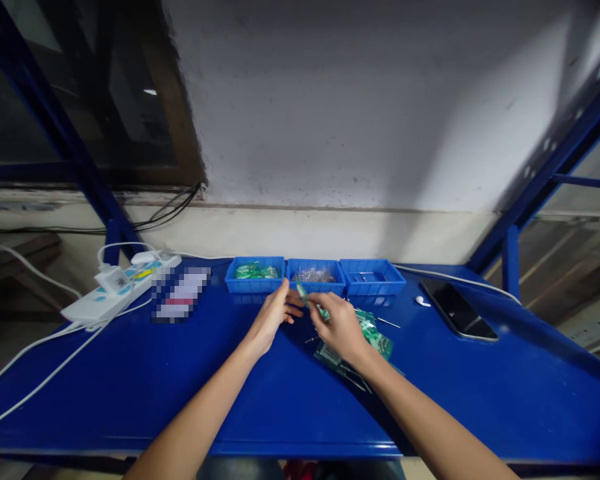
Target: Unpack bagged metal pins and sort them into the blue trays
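My right hand (337,327) pinches a small green piece (301,291), perhaps a packet, between thumb and fingers. Just left of it, my left hand (274,317) has its fingers apart and holds nothing that I can see. Beneath and beside the right hand lies a pile of green packets (380,341), with thin metal rods (387,323) sticking out around it. Part of that pile is hidden by the hand and forearm. Beyond the hands stand a left blue bin (253,287) with green pieces, a middle blue bin (330,289) with small shiny pieces, and a right blue bin (375,288) with a few thin rods.
On the blue table (145,387), a white power strip (105,300) with cables lies at the left, beside a blurred-out flat item (185,293). To the right are a white earbud (422,301) and a black phone (457,310). Blue frame posts rise at both sides, before a wall.
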Demonstrator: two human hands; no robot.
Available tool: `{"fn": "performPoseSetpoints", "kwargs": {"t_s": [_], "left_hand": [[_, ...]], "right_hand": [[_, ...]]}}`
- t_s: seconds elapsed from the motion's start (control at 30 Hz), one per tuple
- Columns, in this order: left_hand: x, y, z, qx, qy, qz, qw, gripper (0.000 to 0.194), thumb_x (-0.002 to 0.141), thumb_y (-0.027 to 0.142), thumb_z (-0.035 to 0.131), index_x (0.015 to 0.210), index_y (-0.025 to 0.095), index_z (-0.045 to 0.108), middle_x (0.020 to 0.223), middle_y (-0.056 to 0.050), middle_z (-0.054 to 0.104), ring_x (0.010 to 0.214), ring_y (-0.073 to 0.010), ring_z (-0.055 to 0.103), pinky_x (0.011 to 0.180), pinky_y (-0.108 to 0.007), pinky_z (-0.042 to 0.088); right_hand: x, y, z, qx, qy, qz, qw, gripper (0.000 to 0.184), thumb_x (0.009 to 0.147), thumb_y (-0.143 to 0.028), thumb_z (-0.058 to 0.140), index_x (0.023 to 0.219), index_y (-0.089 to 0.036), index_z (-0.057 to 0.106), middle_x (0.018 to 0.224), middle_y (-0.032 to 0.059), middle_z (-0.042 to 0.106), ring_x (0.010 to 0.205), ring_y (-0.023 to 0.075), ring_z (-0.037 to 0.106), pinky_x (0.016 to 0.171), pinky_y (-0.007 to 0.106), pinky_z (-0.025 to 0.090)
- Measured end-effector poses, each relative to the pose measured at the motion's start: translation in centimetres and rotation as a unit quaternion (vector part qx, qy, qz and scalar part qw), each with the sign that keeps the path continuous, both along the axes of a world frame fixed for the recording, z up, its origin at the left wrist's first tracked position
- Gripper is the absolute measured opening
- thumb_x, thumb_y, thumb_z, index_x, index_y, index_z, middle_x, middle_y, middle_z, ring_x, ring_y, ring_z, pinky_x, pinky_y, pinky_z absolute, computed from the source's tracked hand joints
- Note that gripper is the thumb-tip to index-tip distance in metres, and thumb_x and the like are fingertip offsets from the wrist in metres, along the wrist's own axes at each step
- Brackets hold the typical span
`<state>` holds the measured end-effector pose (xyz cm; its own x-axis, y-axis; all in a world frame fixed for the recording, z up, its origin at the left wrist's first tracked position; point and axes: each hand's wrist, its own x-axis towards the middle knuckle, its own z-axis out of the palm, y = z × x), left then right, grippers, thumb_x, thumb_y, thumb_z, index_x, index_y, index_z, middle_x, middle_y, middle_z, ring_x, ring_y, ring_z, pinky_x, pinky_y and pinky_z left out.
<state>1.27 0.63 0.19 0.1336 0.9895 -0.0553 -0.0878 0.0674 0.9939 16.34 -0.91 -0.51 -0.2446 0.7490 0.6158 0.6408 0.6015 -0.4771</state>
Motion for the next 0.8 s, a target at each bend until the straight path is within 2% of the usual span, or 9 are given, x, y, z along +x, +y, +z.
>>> {"fn": "performPoseSetpoints", "kwargs": {"t_s": [0.17,0.27,0.37,0.43,0.5,0.57,0.63,0.73,0.8], "left_hand": [[-0.4,0.1,-0.1,0.008,-0.029,-0.007,1.000,0.041,0.076,0.056,0.056,0.080,0.016,0.055,0.067,0.001,0.057,0.059,-0.0112,0.058,0.052,-0.020,0.040],[-0.4,0.0,-0.2,0.051,0.000,-0.012,0.999,0.034,0.078,0.051,0.057,0.081,0.017,0.056,0.073,0.000,0.058,0.068,-0.0130,0.059,0.056,-0.021,0.044],[-0.3,0.0,-0.3,0.123,0.060,-0.006,0.991,0.027,0.078,0.043,0.059,0.089,0.018,0.057,0.086,-0.003,0.063,0.083,-0.0167,0.061,0.065,-0.024,0.048],[-0.2,-0.1,-0.3,0.194,0.122,-0.004,0.973,0.025,0.079,0.036,0.059,0.097,0.019,0.058,0.098,-0.005,0.064,0.094,-0.0190,0.060,0.073,-0.027,0.049],[-0.2,-0.2,-0.4,0.263,0.190,-0.005,0.946,0.027,0.079,0.030,0.059,0.105,0.022,0.058,0.109,-0.006,0.062,0.103,-0.0203,0.058,0.078,-0.030,0.049],[-0.2,-0.3,-0.5,0.309,0.241,-0.003,0.920,0.033,0.078,0.026,0.059,0.111,0.024,0.056,0.119,-0.006,0.058,0.108,-0.0212,0.055,0.079,-0.032,0.050],[-0.2,-0.4,-0.6,0.336,0.267,-0.001,0.903,0.035,0.078,0.022,0.059,0.113,0.025,0.055,0.125,-0.006,0.055,0.112,-0.0216,0.052,0.081,-0.033,0.050],[-0.2,-0.4,-0.7,0.333,0.260,-0.014,0.906,0.035,0.078,0.021,0.059,0.113,0.025,0.056,0.130,-0.006,0.050,0.117,-0.0224,0.049,0.084,-0.033,0.049],[0.0,-0.3,-0.8,0.284,0.208,-0.012,0.936,0.035,0.079,0.024,0.059,0.113,0.024,0.055,0.128,-0.007,0.051,0.115,-0.0224,0.051,0.083,-0.032,0.050]], "right_hand": [[-0.1,-0.3,-0.1,0.057,-0.106,0.061,0.991,0.029,0.084,-0.010,0.039,0.099,-0.017,0.063,0.088,0.0090,0.066,0.081,0.0213,0.057,0.073,0.033,0.045],[-0.2,-0.4,0.1,0.012,-0.051,0.059,0.997,0.029,0.083,-0.010,0.041,0.100,-0.018,0.064,0.092,0.0082,0.066,0.085,0.0211,0.057,0.077,0.033,0.044],[-0.4,-0.2,0.3,-0.102,0.087,0.038,0.990,0.023,0.086,-0.023,0.045,0.099,-0.018,0.064,0.094,0.0072,0.067,0.087,0.0212,0.059,0.081,0.035,0.043],[-0.6,0.0,0.5,-0.212,0.229,0.050,0.949,0.029,0.087,-0.038,0.046,0.094,-0.017,0.065,0.091,0.0068,0.067,0.084,0.0202,0.060,0.080,0.034,0.045],[-0.8,0.2,0.7,-0.305,0.371,0.079,0.873,0.039,0.084,-0.050,0.047,0.089,-0.016,0.065,0.085,0.0070,0.067,0.079,0.0191,0.061,0.076,0.032,0.047],[-0.9,0.3,0.8,-0.354,0.467,0.102,0.804,0.044,0.079,-0.056,0.051,0.084,-0.015,0.064,0.079,0.0070,0.066,0.074,0.0181,0.061,0.071,0.030,0.047],[-0.9,0.3,0.8,-0.364,0.503,0.103,0.777,0.041,0.075,-0.055,0.058,0.079,-0.015,0.063,0.075,0.0057,0.065,0.070,0.0166,0.060,0.068,0.029,0.047],[-0.6,0.5,0.5,-0.333,0.486,0.082,0.804,0.034,0.071,-0.049,0.065,0.078,-0.016,0.063,0.075,0.0034,0.065,0.068,0.0145,0.058,0.067,0.027,0.047],[-0.4,0.8,0.2,-0.304,0.463,0.067,0.830,0.031,0.072,-0.047,0.064,0.079,-0.016,0.063,0.075,0.0027,0.065,0.067,0.0139,0.057,0.066,0.026,0.046]]}}
